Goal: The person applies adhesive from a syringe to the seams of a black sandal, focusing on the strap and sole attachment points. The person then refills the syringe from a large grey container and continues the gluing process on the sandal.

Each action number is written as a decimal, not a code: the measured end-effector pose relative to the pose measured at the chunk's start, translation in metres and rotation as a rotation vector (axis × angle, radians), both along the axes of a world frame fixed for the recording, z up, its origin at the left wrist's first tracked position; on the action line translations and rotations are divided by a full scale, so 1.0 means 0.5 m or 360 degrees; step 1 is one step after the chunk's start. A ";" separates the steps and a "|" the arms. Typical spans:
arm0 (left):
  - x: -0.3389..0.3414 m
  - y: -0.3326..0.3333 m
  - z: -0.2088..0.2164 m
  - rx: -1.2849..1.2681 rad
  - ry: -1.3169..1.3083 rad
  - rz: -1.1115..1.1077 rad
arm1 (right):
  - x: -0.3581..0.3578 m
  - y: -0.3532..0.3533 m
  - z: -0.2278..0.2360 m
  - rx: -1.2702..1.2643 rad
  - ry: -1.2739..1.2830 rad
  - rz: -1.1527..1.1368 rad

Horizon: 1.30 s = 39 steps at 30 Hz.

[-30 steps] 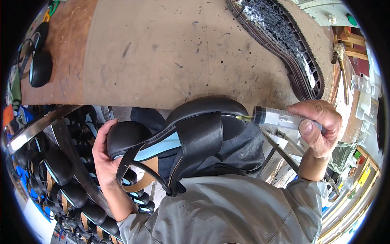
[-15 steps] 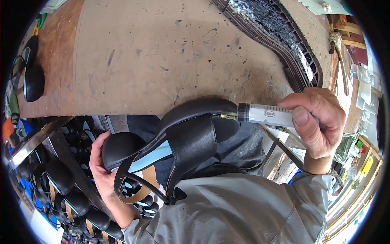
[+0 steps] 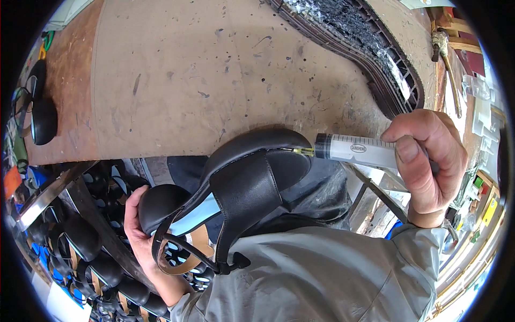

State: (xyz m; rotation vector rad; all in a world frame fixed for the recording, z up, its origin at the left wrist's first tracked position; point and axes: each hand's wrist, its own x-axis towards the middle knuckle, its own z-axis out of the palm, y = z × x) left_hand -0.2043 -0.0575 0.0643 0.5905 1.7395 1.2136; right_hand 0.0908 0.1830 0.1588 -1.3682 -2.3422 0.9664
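A black sandal [image 3: 247, 185] with a wide toe strap, a thin ankle strap and a light blue insole lies tilted on its side above my lap. My left hand [image 3: 138, 231] is closed around its rounded heel; the heel hides some of the fingers. In my right hand [image 3: 432, 158] is a clear plastic syringe [image 3: 357, 150] with a dark front end, gripped between thumb and fingers. Its yellowish needle tip [image 3: 304, 152] touches the seam between the sole and upper layer, close to the toe.
Beyond the sandal is a stained tan workbench [image 3: 177, 80]. A dark brown shoe sole [image 3: 370, 59] with black and white matter inside lies on it. A hammer [image 3: 448, 70] is at the right edge, black sandals [image 3: 43, 121] at the left. Several more sandals [image 3: 80, 236] fill a rack at lower left.
The needle tip has moved along the seam toward the toe. My right hand and the syringe have shifted slightly right, while the sandal sits a little further left in view.
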 end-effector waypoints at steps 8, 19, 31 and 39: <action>0.027 -0.020 -0.012 0.0001 -0.0097 0.0128 | 0.018 -0.014 0.001 0.0053 -0.0067 -0.0026; 0.100 -0.050 -0.044 0.0037 -0.0260 0.0339 | 0.055 -0.048 -0.021 0.0225 0.0035 -0.0080; 0.182 -0.058 -0.042 0.0061 -0.0461 0.0561 | 0.075 -0.082 -0.034 0.0437 0.0001 -0.0065; 0.225 -0.077 -0.050 -0.0097 -0.0401 0.0595 | 0.086 -0.098 -0.035 0.0454 -0.0039 -0.0163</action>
